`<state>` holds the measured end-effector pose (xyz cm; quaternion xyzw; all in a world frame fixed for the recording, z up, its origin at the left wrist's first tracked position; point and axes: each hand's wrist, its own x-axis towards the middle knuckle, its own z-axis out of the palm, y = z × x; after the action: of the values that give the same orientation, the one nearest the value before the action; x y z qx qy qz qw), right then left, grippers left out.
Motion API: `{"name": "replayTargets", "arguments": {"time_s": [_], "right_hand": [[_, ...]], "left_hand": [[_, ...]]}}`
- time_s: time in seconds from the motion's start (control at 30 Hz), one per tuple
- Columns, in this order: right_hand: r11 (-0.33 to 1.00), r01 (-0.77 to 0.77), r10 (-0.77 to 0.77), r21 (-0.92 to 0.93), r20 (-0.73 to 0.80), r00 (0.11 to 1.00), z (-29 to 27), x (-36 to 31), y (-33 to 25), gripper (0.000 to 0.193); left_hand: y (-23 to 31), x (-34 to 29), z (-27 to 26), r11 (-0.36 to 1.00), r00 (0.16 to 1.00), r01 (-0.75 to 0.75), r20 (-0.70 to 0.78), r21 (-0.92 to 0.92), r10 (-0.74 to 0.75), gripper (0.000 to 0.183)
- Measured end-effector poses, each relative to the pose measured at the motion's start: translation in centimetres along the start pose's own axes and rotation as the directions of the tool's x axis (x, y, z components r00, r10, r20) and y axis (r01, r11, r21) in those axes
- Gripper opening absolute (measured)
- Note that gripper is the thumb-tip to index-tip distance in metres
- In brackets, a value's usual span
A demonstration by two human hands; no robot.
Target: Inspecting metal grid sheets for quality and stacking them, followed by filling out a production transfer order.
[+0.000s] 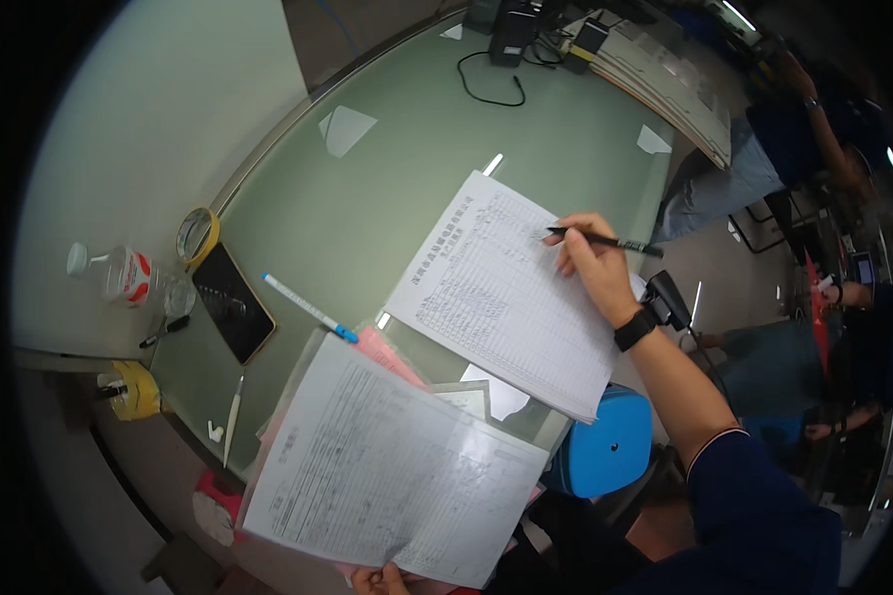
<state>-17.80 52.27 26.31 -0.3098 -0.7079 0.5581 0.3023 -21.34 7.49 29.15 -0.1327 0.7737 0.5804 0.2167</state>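
My right hand (597, 266) holds a black pen (620, 243) above a stack of printed table sheets (496, 288), its tip over the upper right part of the page. Rows of handwriting fill part of that table. At the lower edge, my left hand (382, 579) pinches the bottom of another printed form (387, 466), which lies in a clear sleeve and overhangs the table's near edge. Pink paper (387, 355) peeks out from beneath the form. A blue-capped white pen (310, 307) rests just beyond it.
Along the left lie a smartphone (233, 302), a yellow tape roll (197, 236) and a plastic bottle (129, 276). Black devices with cables (514, 35) and a stack of boards (655, 84) occupy the far end. A blue stool (605, 446) stands beside the table; other people (764, 149) are at right.
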Motion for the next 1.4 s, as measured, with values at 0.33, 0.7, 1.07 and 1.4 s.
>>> {"name": "replayTargets", "arguments": {"time_s": [0.33,0.7,1.07,1.4], "right_hand": [[0.998,-0.062,0.051,0.006,0.487,0.872,2.9,-15.3,-8.0,0.039],[0.970,0.035,-0.070,-0.240,-0.138,0.988,-0.9,-13.8,-7.2,0.028],[0.921,-0.023,-0.061,-0.388,-0.203,0.977,-1.6,-13.7,-2.7,0.026],[0.820,-0.010,-0.082,-0.572,-0.133,0.988,-2.2,-13.5,-4.4,0.018]], "left_hand": [[3.9,0.0,1.5,0.930,0.944,-0.323,0.016,-0.175,0.330,0.016],[7.5,1.9,12.6,0.929,0.916,-0.244,0.250,-0.278,0.315,0.027],[2.4,-2.0,18.4,0.324,0.476,-0.877,0.741,0.356,0.474,0.066],[0.9,-1.4,18.4,0.346,0.498,-0.865,0.712,0.363,0.495,0.068]]}}
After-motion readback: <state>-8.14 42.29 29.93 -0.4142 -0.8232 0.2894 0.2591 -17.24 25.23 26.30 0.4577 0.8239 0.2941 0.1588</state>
